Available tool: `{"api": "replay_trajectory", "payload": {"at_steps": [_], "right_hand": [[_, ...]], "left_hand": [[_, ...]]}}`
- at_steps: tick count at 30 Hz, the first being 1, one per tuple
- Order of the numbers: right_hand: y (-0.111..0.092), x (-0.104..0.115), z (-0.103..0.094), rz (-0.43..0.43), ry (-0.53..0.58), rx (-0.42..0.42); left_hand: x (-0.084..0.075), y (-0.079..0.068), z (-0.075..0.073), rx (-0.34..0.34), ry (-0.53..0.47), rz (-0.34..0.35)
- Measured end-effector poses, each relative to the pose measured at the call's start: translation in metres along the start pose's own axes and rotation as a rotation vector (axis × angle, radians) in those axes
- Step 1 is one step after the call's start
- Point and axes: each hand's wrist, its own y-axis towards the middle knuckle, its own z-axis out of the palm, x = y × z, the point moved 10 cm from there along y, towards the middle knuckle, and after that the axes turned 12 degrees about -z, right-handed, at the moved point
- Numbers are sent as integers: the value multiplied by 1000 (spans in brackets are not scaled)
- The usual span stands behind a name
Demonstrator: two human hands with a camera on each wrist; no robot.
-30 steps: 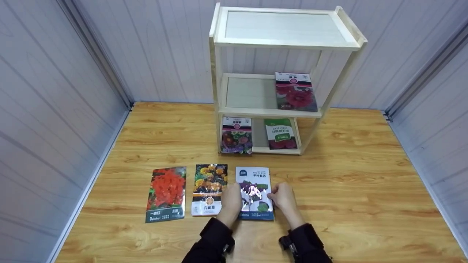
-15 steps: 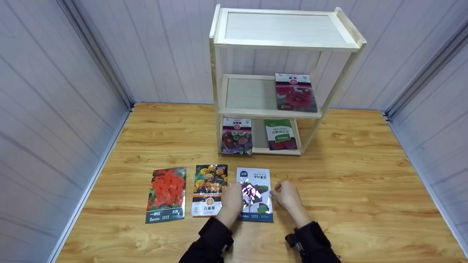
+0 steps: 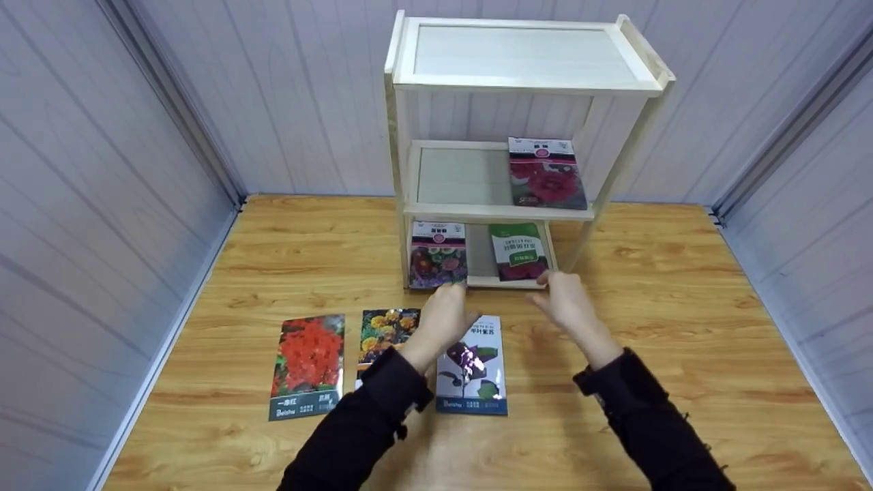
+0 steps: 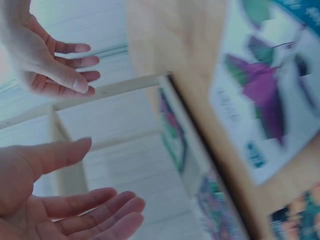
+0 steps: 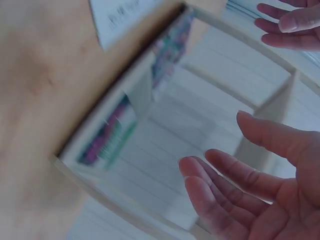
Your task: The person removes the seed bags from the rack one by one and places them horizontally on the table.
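Observation:
My left hand (image 3: 443, 317) hangs over the table, its fingers loose and holding nothing, between the marigold packet (image 3: 387, 334) and a white seed packet (image 3: 472, 382) with a purple-leaved plant. It hides part of both packets in the head view. My right hand (image 3: 567, 300), also holding nothing, is in front of the shelf's lower right corner, with thumb and fingers apart. Both wrist views show relaxed, spread fingers in front of the wooden shelf (image 3: 501, 213). To the left lies a seed packet with red flowers (image 3: 308, 361).
On the middle shelf board leans a packet with a dark red flower (image 3: 548, 179). The bottom board bears a mixed-flower packet (image 3: 438, 259) at left and a green-and-white packet (image 3: 520, 249) at right. Pale panel walls (image 3: 102, 170) stand around the wooden table (image 3: 682, 341).
Both hands have left the sides of the white packet and moved forward toward the shelf, the right one also outward. The white packet stays flat on the table.

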Motion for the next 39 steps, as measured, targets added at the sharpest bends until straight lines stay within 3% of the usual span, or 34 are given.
{"api": "replay_trajectory", "payload": {"at_steps": [4,12,20,23,32,39], "right_hand": [[13,8,-27,-25,-37,-13],[39,18,-66,-7,-90,-11],[74,13,-99,52,-64,-55],[87,8,-105,54,-51,-65],[106,-7,-112,89,-13,-106],[110,-17,-108,129,16,-73]], "left_hand": [[-17,11,-11,99,-20,-9],[-47,35,-41,166,-131,-4],[-71,63,-59,192,-387,-20],[-75,73,-63,170,-486,-44],[-79,94,-66,44,-659,-104],[-72,104,-60,7,-691,-187]]}}
